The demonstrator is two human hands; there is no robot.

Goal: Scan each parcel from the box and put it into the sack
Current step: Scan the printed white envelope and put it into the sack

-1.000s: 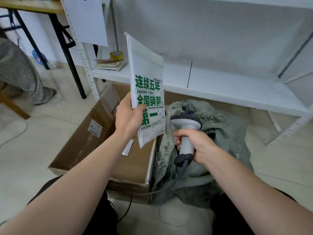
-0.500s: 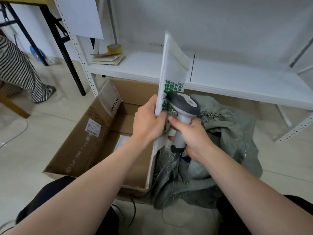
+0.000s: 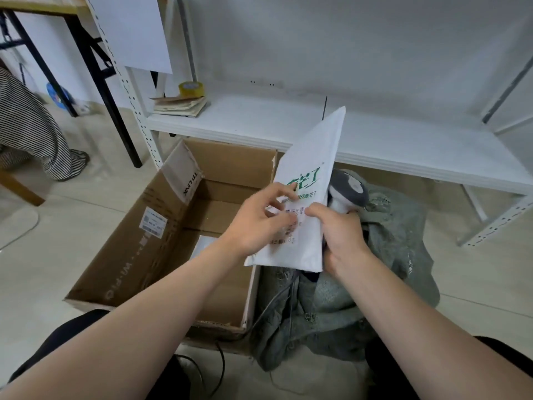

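Left hand (image 3: 256, 220) holds tilted white parcel (image 3: 308, 168); right hand (image 3: 341, 235) grips scanner (image 3: 350, 187) behind it, above sack (image 3: 389, 255). Box (image 3: 129, 255) just beside sack.

Both bare forearms reach forward and draw together. The left hand (image 3: 259, 223) holds the parcel (image 3: 305, 174), its fingers (image 3: 284, 197) spread and bent against the near face. Just right of those fingers, the right hand (image 3: 343, 235) curls round the handle of the scanner (image 3: 349, 189), one fingertip on the parcel's edge.
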